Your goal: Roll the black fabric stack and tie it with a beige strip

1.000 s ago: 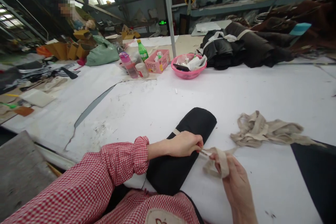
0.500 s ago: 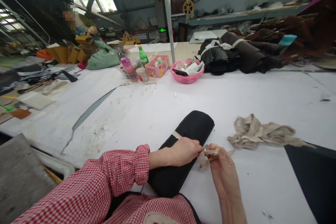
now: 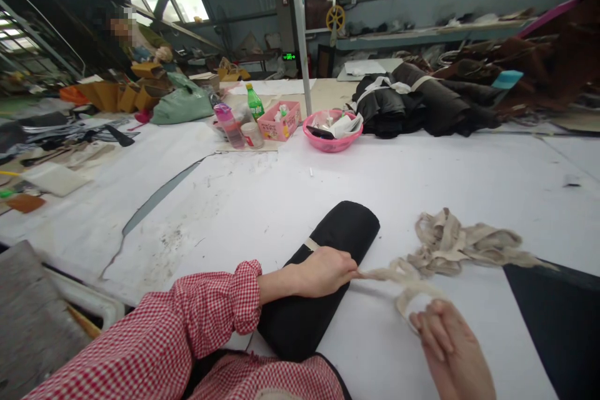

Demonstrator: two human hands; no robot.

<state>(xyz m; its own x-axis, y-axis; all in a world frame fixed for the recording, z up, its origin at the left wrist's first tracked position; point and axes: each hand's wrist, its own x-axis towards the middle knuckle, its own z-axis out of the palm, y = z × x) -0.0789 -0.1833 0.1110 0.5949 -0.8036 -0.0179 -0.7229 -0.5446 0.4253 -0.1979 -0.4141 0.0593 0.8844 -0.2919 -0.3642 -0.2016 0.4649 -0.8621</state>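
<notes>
A rolled bundle of black fabric lies slantwise on the white table, a beige fabric strip passing round it. Over the roll, my left hand is closed on the strip where it comes off the right side. From there the strip runs right in a loose loop to my right hand, whose fingers are closed around its other part, apart from the roll. Behind that hand sits a tangled heap of the same beige strips.
Dark sheet material lies at the right edge. Farther back stand a pink basin, a pink box, a green bottle and dark fabric rolls. A metal post rises behind the basin. Another person is at far left.
My right hand has moved right and toward me, away from my left hand, drawing the strip out between them. My left hand keeps its place on the roll.
</notes>
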